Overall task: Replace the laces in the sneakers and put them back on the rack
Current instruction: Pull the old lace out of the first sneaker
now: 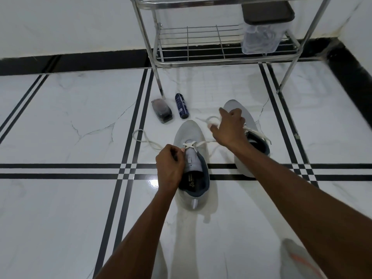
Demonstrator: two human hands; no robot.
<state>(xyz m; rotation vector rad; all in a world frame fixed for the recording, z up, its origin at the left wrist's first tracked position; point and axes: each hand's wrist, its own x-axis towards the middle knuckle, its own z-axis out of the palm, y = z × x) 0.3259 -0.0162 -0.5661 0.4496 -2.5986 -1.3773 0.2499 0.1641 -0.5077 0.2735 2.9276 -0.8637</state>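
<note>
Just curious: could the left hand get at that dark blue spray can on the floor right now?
Probably yes: the dark blue spray can stands in open floor with nothing in between, but the left hand is busy gripping the white lace.

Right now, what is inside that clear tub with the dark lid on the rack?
Through the clear tub's wall, pale tangled cords show, probably spare laces. The dark lid covers the top, and the blurred plastic hides their number. The tub stands on the rack's wire shelf.
</note>
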